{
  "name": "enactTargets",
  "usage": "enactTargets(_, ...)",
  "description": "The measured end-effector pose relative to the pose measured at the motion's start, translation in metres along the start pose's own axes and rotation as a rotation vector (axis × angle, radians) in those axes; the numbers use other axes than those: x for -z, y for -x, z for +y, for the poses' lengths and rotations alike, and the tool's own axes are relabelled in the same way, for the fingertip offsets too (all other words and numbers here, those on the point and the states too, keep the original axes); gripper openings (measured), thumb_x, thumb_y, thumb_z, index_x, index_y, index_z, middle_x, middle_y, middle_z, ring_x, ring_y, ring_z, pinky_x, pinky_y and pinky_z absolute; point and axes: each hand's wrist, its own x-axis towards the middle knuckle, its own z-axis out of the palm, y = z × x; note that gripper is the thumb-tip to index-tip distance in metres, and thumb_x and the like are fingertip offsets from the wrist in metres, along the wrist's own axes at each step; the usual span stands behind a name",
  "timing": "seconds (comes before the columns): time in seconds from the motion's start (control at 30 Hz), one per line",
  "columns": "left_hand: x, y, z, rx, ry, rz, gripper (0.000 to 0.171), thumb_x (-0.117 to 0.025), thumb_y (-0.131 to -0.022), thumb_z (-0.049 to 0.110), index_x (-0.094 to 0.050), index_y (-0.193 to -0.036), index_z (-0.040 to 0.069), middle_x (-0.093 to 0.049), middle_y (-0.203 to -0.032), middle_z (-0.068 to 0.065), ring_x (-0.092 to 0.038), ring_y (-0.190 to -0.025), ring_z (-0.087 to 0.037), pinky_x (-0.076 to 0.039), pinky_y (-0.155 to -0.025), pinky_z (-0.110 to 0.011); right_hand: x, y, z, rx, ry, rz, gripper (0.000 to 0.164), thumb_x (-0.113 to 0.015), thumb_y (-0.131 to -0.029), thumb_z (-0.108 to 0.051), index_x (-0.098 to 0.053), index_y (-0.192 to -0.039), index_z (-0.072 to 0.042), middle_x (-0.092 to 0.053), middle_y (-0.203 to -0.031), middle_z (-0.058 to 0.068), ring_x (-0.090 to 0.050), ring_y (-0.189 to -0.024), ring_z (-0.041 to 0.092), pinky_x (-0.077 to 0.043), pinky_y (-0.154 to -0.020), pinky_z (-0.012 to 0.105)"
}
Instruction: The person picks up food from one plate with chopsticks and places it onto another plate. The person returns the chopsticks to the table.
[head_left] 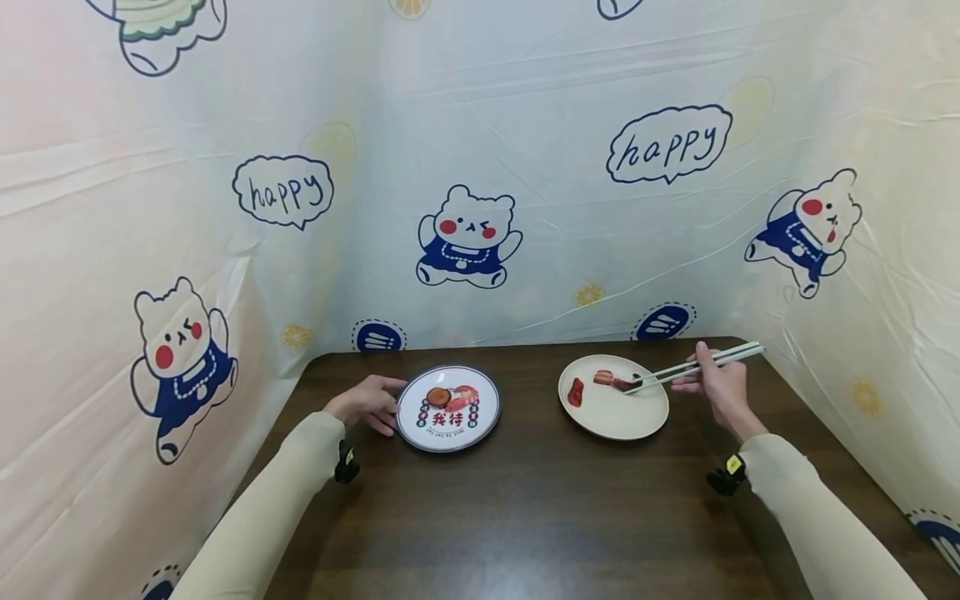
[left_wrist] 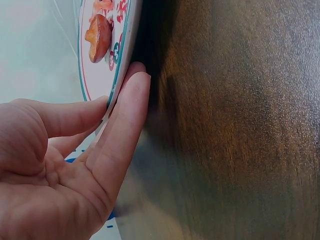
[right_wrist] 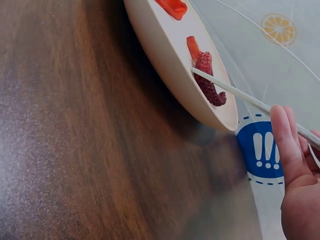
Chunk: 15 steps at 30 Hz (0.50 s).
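My left hand pinches the near-left rim of a white plate with a dark edge and printed red characters, thumb on top and fingers underneath. On that plate lie a brown, round mushroom-like piece and a pink-orange shrimp-like piece. My right hand holds pale chopsticks. Their tips touch or nearly touch a dark red tentacle-like piece on a cream plate. Beside it are a reddish striped strip and a glossy red piece.
Both plates stand on a dark brown wooden table, near its far edge, with a gap between them. A pale cloth printed with bears and "happy" bubbles hangs behind the table and along both sides.
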Motion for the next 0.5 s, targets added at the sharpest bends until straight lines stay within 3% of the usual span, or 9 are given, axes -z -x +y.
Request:
enactTargets(0.17, 0.000, 0.000, 0.001, -0.007, 0.003, 0.002, 0.063, -0.056, -0.089, 0.000, -0.034, -0.147, 0.008, -0.056, -0.101, -0.023, -0.065, -0.075, -0.033, -0.059, -0.067, -0.043, -0.012, 0.006, -0.013, -0.016, 0.023, 0.054, 0.046, -0.054, -0.096, -0.032, -0.050, -0.100, 0.014, -0.063, -0.075, 0.031, -0.067, -0.058, 0.034, -0.056, -0.057, 0.047)
enactTargets(0.23, 0.000, 0.001, 0.001, -0.007, 0.004, 0.004, 0.063, -0.056, -0.089, 0.000, -0.034, -0.147, 0.008, -0.056, -0.101, -0.024, -0.065, -0.075, -0.033, -0.059, -0.067, -0.043, -0.005, 0.001, -0.006, -0.020, -0.031, 0.020, 0.041, -0.054, -0.096, -0.028, -0.053, -0.099, 0.012, -0.064, -0.074, 0.030, -0.068, -0.059, 0.034, -0.057, -0.056, 0.046)
enactTargets(0.37, -0.001, 0.004, 0.002, -0.001, 0.003, 0.003, 0.063, -0.056, -0.088, 0.000, -0.034, -0.147, 0.008, -0.056, -0.101, -0.024, -0.066, -0.076, -0.034, -0.059, -0.068, -0.043, 0.000, -0.002, -0.003, -0.063, -0.036, 0.022, 0.039, -0.055, -0.096, -0.031, -0.056, -0.097, 0.008, -0.065, -0.077, 0.028, -0.068, -0.063, 0.034, -0.057, -0.060, 0.046)
enactTargets(0.5, -0.001, 0.006, 0.002, -0.003, 0.003, -0.002, 0.064, -0.056, -0.088, 0.000, -0.033, -0.147, 0.008, -0.056, -0.101, -0.024, -0.066, -0.076, -0.034, -0.059, -0.068, -0.043, -0.009, 0.004, -0.014, -0.100, -0.046, 0.073, 0.044, -0.053, -0.096, -0.032, -0.051, -0.099, 0.012, -0.065, -0.075, 0.024, -0.069, -0.062, 0.032, -0.057, -0.062, 0.045)
